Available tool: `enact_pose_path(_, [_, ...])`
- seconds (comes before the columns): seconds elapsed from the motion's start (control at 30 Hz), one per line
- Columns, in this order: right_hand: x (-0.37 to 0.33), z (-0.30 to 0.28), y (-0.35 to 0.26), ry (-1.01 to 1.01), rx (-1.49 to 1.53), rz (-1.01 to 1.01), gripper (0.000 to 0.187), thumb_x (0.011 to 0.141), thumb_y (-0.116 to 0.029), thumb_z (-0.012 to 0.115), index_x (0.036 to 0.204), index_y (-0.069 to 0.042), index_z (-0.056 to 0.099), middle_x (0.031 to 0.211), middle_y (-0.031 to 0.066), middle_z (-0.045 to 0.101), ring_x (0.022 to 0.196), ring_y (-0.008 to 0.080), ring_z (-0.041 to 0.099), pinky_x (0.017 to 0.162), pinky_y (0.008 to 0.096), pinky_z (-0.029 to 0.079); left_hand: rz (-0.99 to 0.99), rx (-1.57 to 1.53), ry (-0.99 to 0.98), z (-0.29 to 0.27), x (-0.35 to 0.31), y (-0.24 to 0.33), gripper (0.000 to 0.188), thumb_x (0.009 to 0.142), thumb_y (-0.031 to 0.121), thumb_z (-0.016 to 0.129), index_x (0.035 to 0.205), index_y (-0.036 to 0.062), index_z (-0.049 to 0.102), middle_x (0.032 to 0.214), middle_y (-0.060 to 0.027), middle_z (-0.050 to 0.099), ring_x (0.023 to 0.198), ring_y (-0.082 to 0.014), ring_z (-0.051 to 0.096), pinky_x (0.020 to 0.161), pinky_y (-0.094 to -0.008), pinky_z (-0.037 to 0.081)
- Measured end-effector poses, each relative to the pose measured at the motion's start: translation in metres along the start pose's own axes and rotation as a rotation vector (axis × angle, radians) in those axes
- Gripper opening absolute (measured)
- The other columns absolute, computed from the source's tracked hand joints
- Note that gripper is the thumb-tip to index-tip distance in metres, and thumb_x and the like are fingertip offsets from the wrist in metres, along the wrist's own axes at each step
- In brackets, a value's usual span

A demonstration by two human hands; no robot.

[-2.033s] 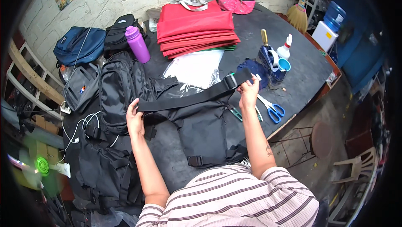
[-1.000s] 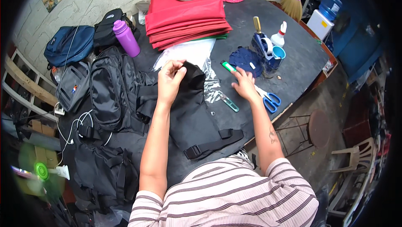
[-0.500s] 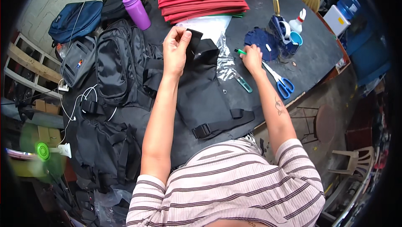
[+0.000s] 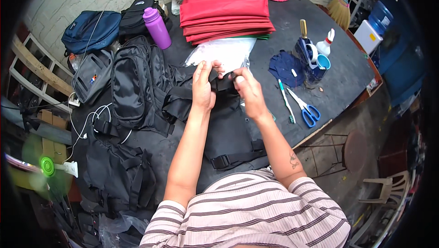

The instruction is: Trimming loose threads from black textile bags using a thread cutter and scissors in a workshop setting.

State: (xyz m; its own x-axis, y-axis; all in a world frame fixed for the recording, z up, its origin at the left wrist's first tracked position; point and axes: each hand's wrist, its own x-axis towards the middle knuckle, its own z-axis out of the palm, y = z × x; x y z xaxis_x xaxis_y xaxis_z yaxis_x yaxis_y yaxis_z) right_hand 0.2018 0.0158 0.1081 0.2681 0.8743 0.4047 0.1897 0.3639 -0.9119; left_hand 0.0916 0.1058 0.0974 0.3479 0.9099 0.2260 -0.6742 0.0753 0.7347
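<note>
My left hand (image 4: 204,88) is closed on the end of a wide black strap (image 4: 224,83), thumb up. My right hand (image 4: 249,93) pinches the same black piece a little to the right. The strap belongs to, or lies over, a black bag (image 4: 228,129) spread flat below my hands, with a buckle (image 4: 221,161) on a strap at its near edge. Right of my right forearm lie a toothbrush (image 4: 287,101) with a green end and blue-handled scissors (image 4: 310,114). My fingers hide part of the strap.
A black backpack (image 4: 133,88), a purple bottle (image 4: 157,28) and more bags stand at left. Folded red bags (image 4: 226,15) are stacked at the back, on clear plastic. A dark blue cloth (image 4: 286,67), a holder (image 4: 307,56) and a spray bottle (image 4: 324,44) stand at right.
My right hand has come left from a green-ended object near the blue cloth to the black strap. My left hand has come lower. The toothbrush now lies beside the scissors.
</note>
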Motion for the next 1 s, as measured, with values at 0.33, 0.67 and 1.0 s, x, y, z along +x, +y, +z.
enact_pose_path(0.33, [-0.006, 0.045, -0.003, 0.211, -0.455, -0.16, 0.02, 0.076, -0.015, 0.062, 0.086, -0.002, 0.051, 0.077, 0.0145, 0.059, 0.066, 0.0333, 0.06, 0.059, 0.0382, 0.047, 0.038, -0.083, -0.046, 0.002, -0.013, 0.005, 0.023, 0.097, 0.023, 0.045, 0.09, 0.0022, 0.051, 0.086, -0.0129, 0.062, 0.081, -0.0211, 0.062, 0.076, -0.0328, 0.05])
enact_pose_path(0.67, [-0.009, 0.048, -0.004, 0.232, -0.465, -0.156, 0.02, 0.076, -0.014, 0.063, 0.087, -0.002, 0.052, 0.079, 0.0153, 0.06, 0.068, 0.0341, 0.061, 0.06, 0.0389, 0.048, 0.035, -0.137, -0.04, -0.002, -0.014, 0.001, 0.022, 0.097, 0.023, 0.046, 0.085, 0.0049, 0.048, 0.083, -0.0107, 0.061, 0.08, -0.0197, 0.061, 0.076, -0.0325, 0.051])
enact_pose_path(1.0, [-0.005, 0.046, 0.0, 0.136, 0.247, 0.054, 0.02, 0.084, -0.018, 0.061, 0.091, -0.001, 0.055, 0.079, 0.0033, 0.06, 0.069, 0.012, 0.056, 0.064, 0.0278, 0.045, 0.076, -0.011, -0.064, 0.007, -0.021, 0.005, 0.023, 0.097, 0.024, 0.046, 0.087, 0.0038, 0.051, 0.085, -0.0087, 0.061, 0.083, -0.016, 0.06, 0.077, -0.0293, 0.049])
